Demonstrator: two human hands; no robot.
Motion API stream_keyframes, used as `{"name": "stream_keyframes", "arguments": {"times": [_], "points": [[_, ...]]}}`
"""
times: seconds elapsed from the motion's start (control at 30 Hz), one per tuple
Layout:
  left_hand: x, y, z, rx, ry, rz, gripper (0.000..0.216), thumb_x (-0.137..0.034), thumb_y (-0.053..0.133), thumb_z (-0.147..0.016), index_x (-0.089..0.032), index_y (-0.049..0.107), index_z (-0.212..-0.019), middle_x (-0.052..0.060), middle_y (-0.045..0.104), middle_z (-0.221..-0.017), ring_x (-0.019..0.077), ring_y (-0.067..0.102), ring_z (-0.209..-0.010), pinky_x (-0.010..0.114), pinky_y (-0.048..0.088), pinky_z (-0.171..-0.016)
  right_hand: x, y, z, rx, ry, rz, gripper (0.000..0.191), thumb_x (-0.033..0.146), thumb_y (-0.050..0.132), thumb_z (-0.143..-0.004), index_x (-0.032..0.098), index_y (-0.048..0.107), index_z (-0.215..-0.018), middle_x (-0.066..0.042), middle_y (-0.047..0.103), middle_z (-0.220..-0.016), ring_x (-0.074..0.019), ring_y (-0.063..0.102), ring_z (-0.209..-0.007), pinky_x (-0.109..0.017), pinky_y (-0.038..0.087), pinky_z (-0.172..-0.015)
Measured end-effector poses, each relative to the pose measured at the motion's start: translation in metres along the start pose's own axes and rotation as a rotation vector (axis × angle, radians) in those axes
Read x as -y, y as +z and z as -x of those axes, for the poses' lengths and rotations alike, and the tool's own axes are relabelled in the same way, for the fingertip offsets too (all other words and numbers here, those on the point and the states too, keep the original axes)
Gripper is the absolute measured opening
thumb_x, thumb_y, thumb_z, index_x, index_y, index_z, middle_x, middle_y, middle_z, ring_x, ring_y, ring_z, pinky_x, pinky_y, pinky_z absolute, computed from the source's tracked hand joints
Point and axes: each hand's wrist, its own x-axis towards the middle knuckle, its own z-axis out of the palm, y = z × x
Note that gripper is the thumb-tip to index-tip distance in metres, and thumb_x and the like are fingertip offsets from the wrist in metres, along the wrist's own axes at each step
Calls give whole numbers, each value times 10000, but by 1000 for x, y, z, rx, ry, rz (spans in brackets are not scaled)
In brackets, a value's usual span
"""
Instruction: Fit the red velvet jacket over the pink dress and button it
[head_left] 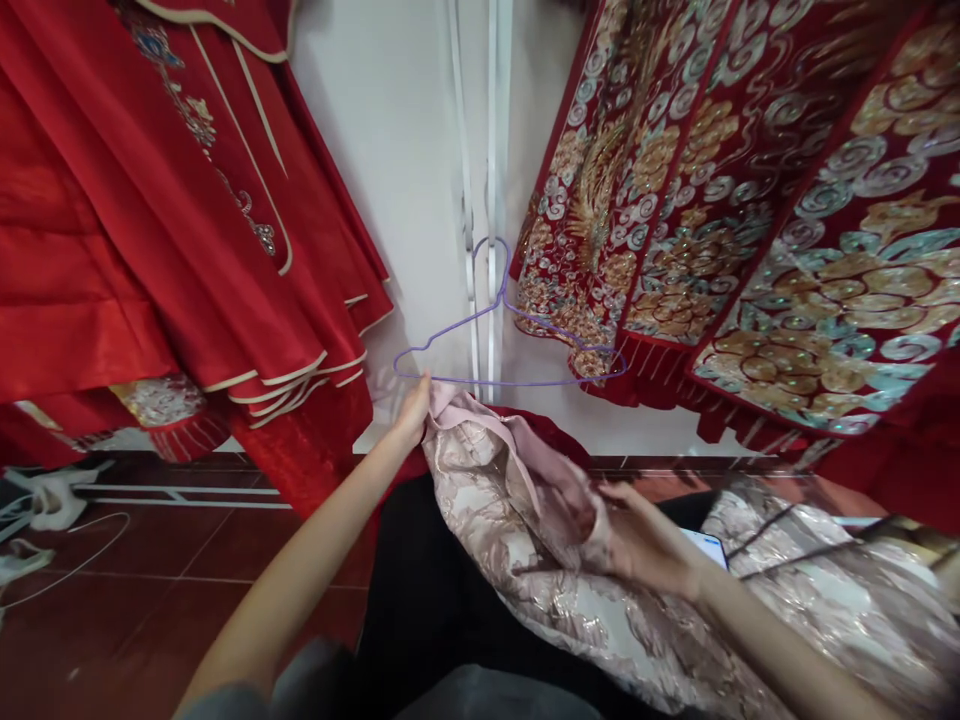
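A pale pink brocade garment [480,490] with metallic floral patterning lies across my lap, its plain pink inner edge facing up. My left hand [415,412] pinches one end of that edge, right at the lower bar of a purple wire hanger [510,383]. Whether the fingers also hold the bar, I cannot tell. My right hand [649,545], a little blurred, grips the other end of the garment's opening. The hanger stands upright in front of the white wall, hook at the top; what carries it is unclear.
Red garments [247,250] with cream piping hang at left. Embroidered red garments [735,240] with fringes hang at right. White metal poles [491,140] run up the wall. A phone [703,547] and more brocade cloth [840,590] lie at right. A white rack base [187,493] stands on red tiles.
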Motion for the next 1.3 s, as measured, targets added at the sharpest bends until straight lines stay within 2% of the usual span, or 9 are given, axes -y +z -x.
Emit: {"name": "stream_keyframes", "arguments": {"times": [0.1, 0.17, 0.23, 0.37, 0.5, 0.63, 1.03, 1.13, 1.3], "points": [[5, 4, -9, -34, 84, -15, 310, -500, 560, -792, -202, 630, -844, 47, 662, -747, 195, 643, -760, 294, 493, -709, -27, 12, 2, -5, 187, -149, 415, 495, 468, -895, 127, 629, -997, -90, 709, -895, -147, 671, -754, -274, 503, -803], [7, 0, -11, -44, 130, -27, 275, -458, 538, -805, -203, 634, -846, 32, 655, -724, 193, 640, -760, 293, 493, -711, -29, 10, 3, -4, 214, -147, 381, 462, 490, -901, 138, 628, -1045, -86, 716, -918, -168, 682, -821, -303, 508, -831], [5, -6, -10, -59, 163, -31, 255, -427, 526, -809, -198, 636, -816, 37, 669, -745, 204, 641, -805, 296, 490, -735, -13, 2, 3, -57, 71, -112, 267, 363, 528, -898, 185, 624, -1072, -47, 721, -934, -165, 684, -835, -312, 522, -817], [-2, -13, -4, -85, 212, -106, 253, -406, 506, -815, -194, 639, -779, 69, 691, -817, 224, 643, -871, 303, 485, -758, 48, -25, -2, -358, -466, -77, 147, 206, 568, -830, 233, 651, -948, 16, 723, -855, -120, 675, -754, -224, 539, -697], [-6, -9, 3, -118, 219, -195, 292, -382, 439, -847, -169, 628, -777, 91, 693, -846, 224, 643, -867, 300, 478, -762, 93, -43, -12, -543, -807, 25, 173, 221, 485, -811, 246, 642, -879, -21, 717, -860, -168, 674, -884, -296, 550, -801], [-5, -5, 6, -114, 192, -203, 292, -328, 390, -874, -158, 615, -798, 87, 687, -872, 215, 626, -872, 302, 463, -776, 107, -42, -24, -541, -918, 265, 218, 331, 457, -811, 251, 632, -912, -62, 710, -902, -226, 660, -953, -404, 545, -837], [-10, -4, 7, -215, 254, -270, 276, -322, 404, -818, -165, 631, -812, 84, 690, -907, 225, 617, -929, 293, 459, -799, 112, -49, -35, -642, -999, 299, 204, 285, 449, -778, 244, 635, -849, -46, 705, -888, -209, 645, -999, -359, 532, -855], [-9, -4, 6, -224, 251, -281, 258, -316, 426, -799, -171, 637, -771, 83, 693, -882, 227, 622, -910, 290, 463, -779, 119, -39, -40, -695, -1045, 495, 220, 380, 510, -812, 252, 630, -945, -36, 693, -985, -225, 620, -1040, -380, 505, -889], [-6, -8, 9, -166, 239, -291, 248, -299, 452, -803, -173, 661, -760, 87, 704, -849, 236, 628, -895, 291, 469, -734, 138, -15, -39, -833, -1091, 1225, 339, 500, 489, -861, 234, 648, -999, -69, 668, -977, -269, 576, -1044, -415, 432, -931]]}}
